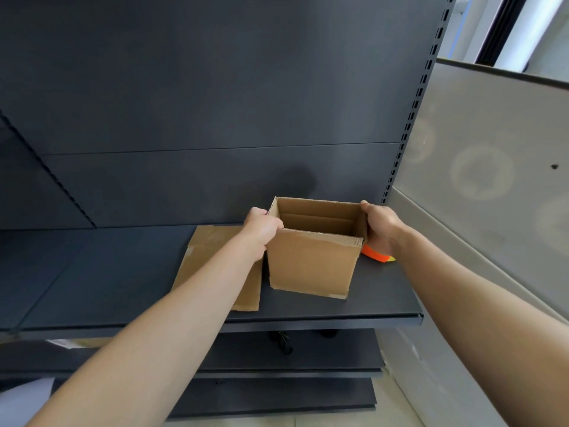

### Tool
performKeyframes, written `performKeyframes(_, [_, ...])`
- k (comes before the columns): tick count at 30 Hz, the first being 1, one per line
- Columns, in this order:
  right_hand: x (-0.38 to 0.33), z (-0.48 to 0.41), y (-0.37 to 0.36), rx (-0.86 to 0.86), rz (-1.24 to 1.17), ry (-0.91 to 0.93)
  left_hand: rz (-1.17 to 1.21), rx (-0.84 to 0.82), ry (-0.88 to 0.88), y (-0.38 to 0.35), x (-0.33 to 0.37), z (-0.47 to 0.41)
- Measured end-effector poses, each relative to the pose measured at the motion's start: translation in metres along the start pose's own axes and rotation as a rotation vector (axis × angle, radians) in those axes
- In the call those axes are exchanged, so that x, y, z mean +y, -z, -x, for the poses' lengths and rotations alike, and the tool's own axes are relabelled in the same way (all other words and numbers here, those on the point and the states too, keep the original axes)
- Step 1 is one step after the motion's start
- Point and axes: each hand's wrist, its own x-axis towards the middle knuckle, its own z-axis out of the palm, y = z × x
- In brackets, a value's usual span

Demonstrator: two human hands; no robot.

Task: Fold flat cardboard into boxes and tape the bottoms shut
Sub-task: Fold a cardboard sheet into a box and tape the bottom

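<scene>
Our left hand and right hand grip the box by its sides, squared up on the shelf. We cannot see its bottom; flat cardboard beside it is not yet folded.

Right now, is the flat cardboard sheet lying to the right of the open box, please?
No, the flat cardboard sheet lies on the shelf to the left of the open box.

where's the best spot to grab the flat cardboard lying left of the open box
Probably its near edge, coming from the front: the flat cardboard lies flush on the shelf, and that edge is bare and closest to you, clear of the box.
</scene>
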Motion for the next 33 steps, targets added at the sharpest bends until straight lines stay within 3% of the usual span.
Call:
performKeyframes(13, [-0.001,-0.005,0.013,-0.053,0.077,-0.061,0.090,0.081,0.015,0.001,-0.004,0.000])
performKeyframes(23, [0.007,-0.013,0.010,-0.167,-0.041,-0.053,0.232,0.129,0.065,0.000,-0.003,0.003])
performKeyframes(33, [0.010,-0.020,0.016,-0.219,-0.013,-0.065,0.240,0.098,0.115,-0.004,-0.005,0.004])
